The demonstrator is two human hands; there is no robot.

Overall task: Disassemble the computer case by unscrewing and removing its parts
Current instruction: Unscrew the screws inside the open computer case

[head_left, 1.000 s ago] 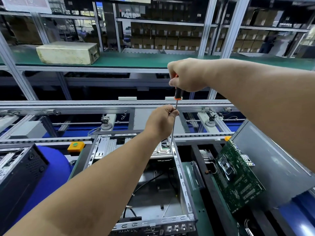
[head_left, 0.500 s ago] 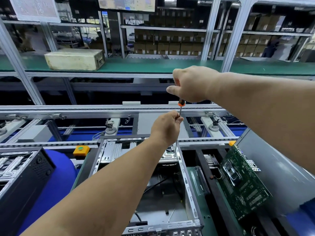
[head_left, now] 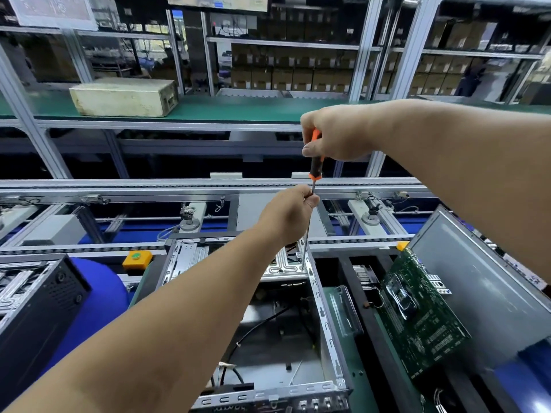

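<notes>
An open computer case (head_left: 325,320) of bare, perforated sheet steel is seen on the green-matted bench (head_left: 354,374), near centre, with loose black cables lying on its floor. A long screwdriver (head_left: 313,162) with an orange-and-black handle is held almost upright over the case's far right corner. The right hand (head_left: 334,132) is wrapped around the handle, its grip clamped on it from above. The left hand (head_left: 289,213) is closed on the thin steel shaft lower down, the shaft pinched between thumb and fingers. The tip is set on a ribbed, silver drive-bay plate (head_left: 283,265) inside the case at that corner; the screw itself cannot be made out. To the right, a green motherboard (head_left: 423,329) is propped at a tilt against a flat grey metal side panel (head_left: 483,281). At the near left a second, black case (head_left: 32,311) is noted, and on the far green shelf a yellowed rectangular box (head_left: 122,98).
</notes>
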